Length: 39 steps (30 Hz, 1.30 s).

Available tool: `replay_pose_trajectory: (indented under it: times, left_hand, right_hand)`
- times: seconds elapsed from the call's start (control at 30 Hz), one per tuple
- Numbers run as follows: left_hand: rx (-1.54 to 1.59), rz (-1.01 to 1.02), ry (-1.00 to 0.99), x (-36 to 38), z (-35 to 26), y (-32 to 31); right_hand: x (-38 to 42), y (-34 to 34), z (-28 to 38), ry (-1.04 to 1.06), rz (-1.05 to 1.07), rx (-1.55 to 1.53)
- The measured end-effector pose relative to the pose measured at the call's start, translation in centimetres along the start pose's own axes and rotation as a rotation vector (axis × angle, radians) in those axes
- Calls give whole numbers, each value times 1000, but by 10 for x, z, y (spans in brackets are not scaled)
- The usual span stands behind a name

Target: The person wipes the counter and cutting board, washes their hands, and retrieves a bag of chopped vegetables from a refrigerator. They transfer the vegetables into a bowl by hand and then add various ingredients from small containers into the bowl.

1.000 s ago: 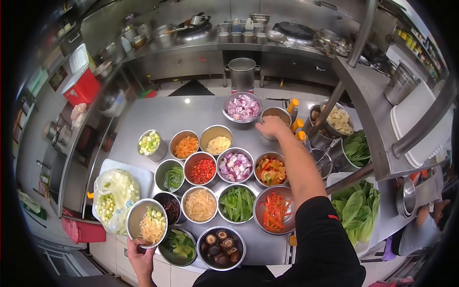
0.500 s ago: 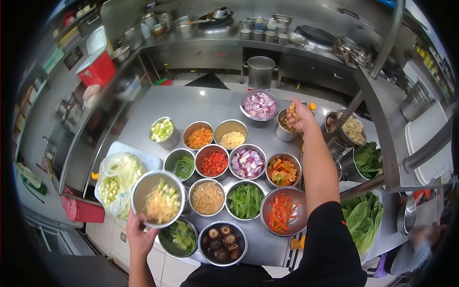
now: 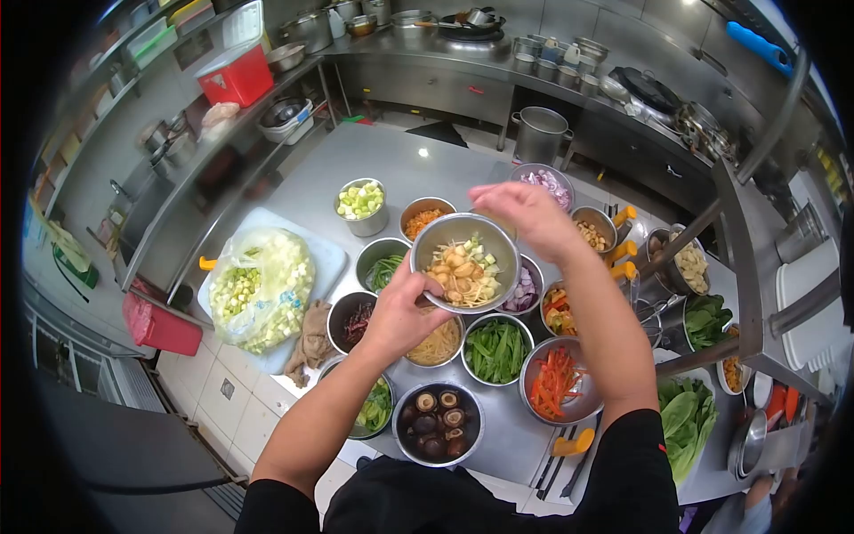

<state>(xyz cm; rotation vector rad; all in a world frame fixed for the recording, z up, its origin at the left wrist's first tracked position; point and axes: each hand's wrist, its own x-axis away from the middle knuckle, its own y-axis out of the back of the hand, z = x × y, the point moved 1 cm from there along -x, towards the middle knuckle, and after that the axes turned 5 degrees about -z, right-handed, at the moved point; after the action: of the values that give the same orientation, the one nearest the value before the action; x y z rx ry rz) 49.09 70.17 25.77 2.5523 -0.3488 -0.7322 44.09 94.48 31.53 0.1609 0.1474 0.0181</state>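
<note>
My left hand [image 3: 400, 307] grips the near left rim of a metal bowl [image 3: 447, 230], thumb over the edge. Inside are pale shreds, chopped scallion pieces and several round tan pieces [image 3: 459, 264] that look like garlic cloves. Just above the bowl's far right rim hovers my right hand [image 3: 529, 216], fingers stretched out, with nothing visible in it. Under the bowl, pots of pale shreds [image 3: 438, 344] and chopped purple onion [image 3: 525, 289] are partly covered. Right of my right hand stands a pot of tan pieces [image 3: 591, 233].
Around them stand pots of green leaves [image 3: 496, 350], dark mushrooms [image 3: 438, 422], red pepper strips [image 3: 555, 381] and scallion [image 3: 360, 201]. A plastic bag of chopped greens [image 3: 262, 289] lies on a blue board [image 3: 330, 258] at left. A metal shelf post [image 3: 680, 227] rises at right.
My left hand has brought the bowl rightward over the pots. My right hand has come left from the tan-piece pot to the bowl; tan pieces now lie in the bowl. The view has shifted.
</note>
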Motion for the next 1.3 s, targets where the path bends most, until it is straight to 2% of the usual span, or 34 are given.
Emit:
replay_pose_trajectory:
  times: [0.1, 0.17, 0.23, 0.27, 0.3, 0.4, 0.5, 0.6, 0.63, 0.7, 0.77, 0.8, 0.9, 0.93, 1.03, 1.07, 1.17, 1.2, 1.23, 1.3]
  left_hand:
    - [-17, -25, 16, 16, 7, 11]
    - [-6, -25, 38, 25, 9, 20]
    - [-43, -35, 27, 34, 13, 28]
    - [-60, -52, 1, 37, 14, 33]
    - [-26, -30, 85, 41, 14, 37]
    - [-34, -56, 140, 52, 16, 48]
    - [-34, -77, 215, 62, 20, 55]
    - [-37, -77, 245, 64, 20, 57]
    - [-48, -78, 255, 66, 20, 58]
    - [-89, -107, 178, 67, 25, 55]
    - [-127, -131, 70, 63, 24, 53]
    - [-92, -119, 133, 64, 24, 53]
    - [-169, -117, 82, 59, 23, 54]
    - [-187, -115, 67, 57, 21, 54]
    - [-173, -132, 58, 53, 21, 50]
    - [-173, -133, 51, 52, 21, 48]
    - [-175, -123, 49, 54, 20, 47]
    - [-171, -114, 55, 53, 19, 47]
    - [-165, -103, 60, 52, 19, 46]
    - [-179, -99, 99, 50, 18, 41]
  right_hand:
    - [-13, 47, -19, -56, -225, 44]
    - [-19, 88, -43, -135, -354, 189]
    - [-23, 131, -74, -186, -405, 729]
    - [-24, 146, -87, -264, -409, 855]
    - [-22, 161, -100, -349, -418, 985]
    - [-31, 198, -149, -483, -145, 1467]
    - [-16, 185, -134, -553, -27, 1338]
    - [-23, 198, -187, -374, -81, 1323]
    - [-25, 200, -196, -381, -71, 1344]
    - [-34, 201, -207, -389, -57, 1387]
    - [-39, 207, -219, -396, -162, 1435]
    - [-41, 211, -226, -410, -218, 1454]
    - [-46, 233, -246, -339, -194, 1502]
    - [-45, 227, -232, -289, -131, 1608]
    - [-39, 230, -204, -454, -170, 1359]
    - [-35, 229, -194, -420, -30, 1493]
    - [-34, 225, -185, -551, -394, 270]
    - [-38, 220, -183, -432, -381, 26]
    - [-39, 191, -153, -308, -368, -213]
    - [-40, 133, -92, -222, -226, -199]
